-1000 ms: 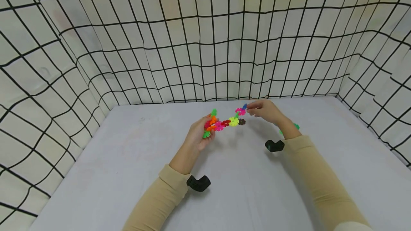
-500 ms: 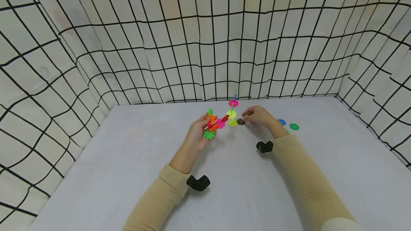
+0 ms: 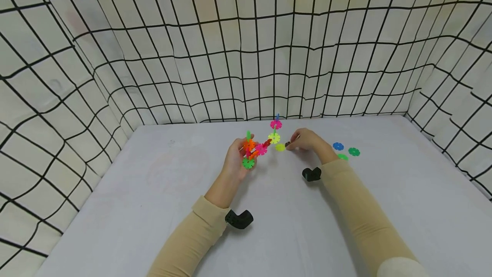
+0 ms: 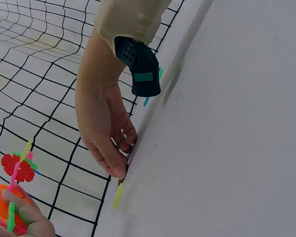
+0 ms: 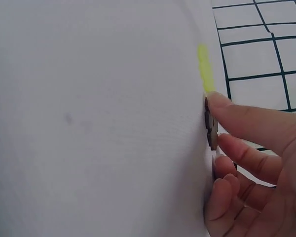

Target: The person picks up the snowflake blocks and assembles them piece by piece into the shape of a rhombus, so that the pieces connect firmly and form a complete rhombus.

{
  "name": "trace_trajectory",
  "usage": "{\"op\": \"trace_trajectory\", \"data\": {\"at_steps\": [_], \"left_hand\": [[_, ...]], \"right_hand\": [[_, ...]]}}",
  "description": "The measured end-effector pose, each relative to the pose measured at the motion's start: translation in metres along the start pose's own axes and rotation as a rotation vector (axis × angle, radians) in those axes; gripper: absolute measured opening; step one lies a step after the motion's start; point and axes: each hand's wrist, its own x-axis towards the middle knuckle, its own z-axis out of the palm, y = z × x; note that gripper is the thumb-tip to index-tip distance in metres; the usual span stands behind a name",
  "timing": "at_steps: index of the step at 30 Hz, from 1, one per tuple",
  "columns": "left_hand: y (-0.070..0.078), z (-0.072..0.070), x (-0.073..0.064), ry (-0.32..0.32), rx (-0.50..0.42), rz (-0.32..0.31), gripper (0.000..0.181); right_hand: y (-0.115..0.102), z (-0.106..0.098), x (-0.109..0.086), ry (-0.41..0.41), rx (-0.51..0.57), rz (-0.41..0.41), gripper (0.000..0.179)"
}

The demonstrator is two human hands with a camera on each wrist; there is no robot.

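Note:
My left hand point(image 3: 232, 162) grips a joined chain of coloured plastic flower-shaped discs, raised above the table. Orange and green discs sit by its fingers, and the chain runs right through a pink disc point(image 3: 262, 149) and red to yellow, then up to a magenta disc point(image 3: 276, 124) and a blue one. My right hand point(image 3: 306, 140) is down at the table, where its thumb and index finger pinch a brown flower disc point(image 5: 211, 126), partly hidden by the fingers. A loose yellow disc point(image 3: 280, 147) lies flat right at the thumb tip.
Loose blue point(image 3: 338, 146), dark green point(image 3: 354, 152) and light green point(image 3: 342, 157) discs lie on the white table point(image 3: 153, 208), beside the right forearm. A black wrist camera point(image 3: 239, 219) hangs below each cuff. White walls with black netting point(image 3: 253, 54) enclose the back and sides.
My right hand has left the chain's blue end and come down left to the brown disc on the table. The chain has tilted upright, and the loose yellow and blue discs have come into view.

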Motion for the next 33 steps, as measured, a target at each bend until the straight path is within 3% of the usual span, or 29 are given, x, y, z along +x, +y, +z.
{"op": "trace_trajectory", "data": {"at_steps": [10,18,27,33], "left_hand": [[0.0,0.001,0.002,0.011,0.004,-0.002,0.033],[-0.001,0.0,0.003,0.02,0.03,0.008,0.035],[-0.003,-0.001,0.003,0.029,0.032,0.003,0.033],[-0.002,0.0,0.003,0.034,0.036,0.0,0.037]], "right_hand": [[0.0,0.003,-0.006,0.031,0.039,-0.011,0.036],[0.006,0.001,-0.013,0.037,0.113,-0.041,0.019],[0.025,-0.005,-0.025,0.077,0.217,-0.122,0.028],[0.021,-0.015,-0.043,0.15,0.368,-0.152,0.035]]}}
